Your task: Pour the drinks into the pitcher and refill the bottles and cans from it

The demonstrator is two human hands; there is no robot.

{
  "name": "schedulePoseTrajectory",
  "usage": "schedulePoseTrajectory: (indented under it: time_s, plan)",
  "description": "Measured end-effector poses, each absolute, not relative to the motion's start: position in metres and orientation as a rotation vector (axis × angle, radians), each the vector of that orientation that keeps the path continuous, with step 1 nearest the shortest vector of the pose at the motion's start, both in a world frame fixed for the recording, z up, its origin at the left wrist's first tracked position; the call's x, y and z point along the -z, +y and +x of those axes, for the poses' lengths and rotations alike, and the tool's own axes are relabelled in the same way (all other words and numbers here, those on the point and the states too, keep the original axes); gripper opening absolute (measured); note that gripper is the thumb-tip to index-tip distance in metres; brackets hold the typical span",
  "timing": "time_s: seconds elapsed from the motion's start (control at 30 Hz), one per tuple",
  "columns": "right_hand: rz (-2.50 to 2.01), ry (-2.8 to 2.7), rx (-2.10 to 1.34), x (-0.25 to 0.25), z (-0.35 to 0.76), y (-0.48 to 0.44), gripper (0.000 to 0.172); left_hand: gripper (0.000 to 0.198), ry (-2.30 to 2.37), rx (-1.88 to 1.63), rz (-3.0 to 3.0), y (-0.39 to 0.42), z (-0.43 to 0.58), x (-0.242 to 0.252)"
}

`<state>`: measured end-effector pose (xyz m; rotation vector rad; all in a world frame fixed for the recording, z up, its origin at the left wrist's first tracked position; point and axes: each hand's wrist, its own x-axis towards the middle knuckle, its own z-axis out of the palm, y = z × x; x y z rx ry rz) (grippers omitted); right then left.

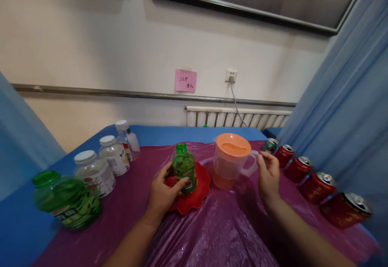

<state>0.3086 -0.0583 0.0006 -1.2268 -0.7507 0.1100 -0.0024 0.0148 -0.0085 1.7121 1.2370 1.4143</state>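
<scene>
A small green plastic bottle (184, 166) without a cap stands upright on a red scalloped plate (202, 196). My left hand (163, 190) curves around the bottle's left side, with the thumb across its front near the label. Right of the plate is a clear pitcher (226, 168) with an orange lid (233, 145) and some orange-tinted liquid low inside. My right hand (269, 176) is beside the pitcher's handle (251, 164), fingers loosely bent and not wrapped round it. Whether the fingertips touch the handle is hard to make out.
On the left stand a large green bottle (68, 202), two white-lidded jars (95, 174) and clear bottles (129, 141). A row of red cans (318, 188) and a green can (270, 145) lines the right. Purple plastic (197, 238) covers the blue table; a wall and radiator (236, 116) lie behind.
</scene>
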Motion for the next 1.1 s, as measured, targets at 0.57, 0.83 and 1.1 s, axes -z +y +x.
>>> schedulePoseTrajectory:
  time_s: [0.57, 0.83, 1.1]
  plan:
    - [-1.264, -1.644, -0.593, -0.019, 0.177, -0.082, 0.060, 0.070, 0.799, -1.368, 1.837, -0.017, -0.001, -0.006]
    - [-1.283, -1.517, -0.665, -0.011, 0.192, -0.102, 0.058, 0.090, 0.678, -1.161, 1.934, -0.016, -0.001, 0.001]
    - [-1.483, -0.896, -0.438, 0.021, 0.282, -0.158, 0.051, 0.061, 0.878, -1.196, 2.008, -0.009, -0.003, 0.008]
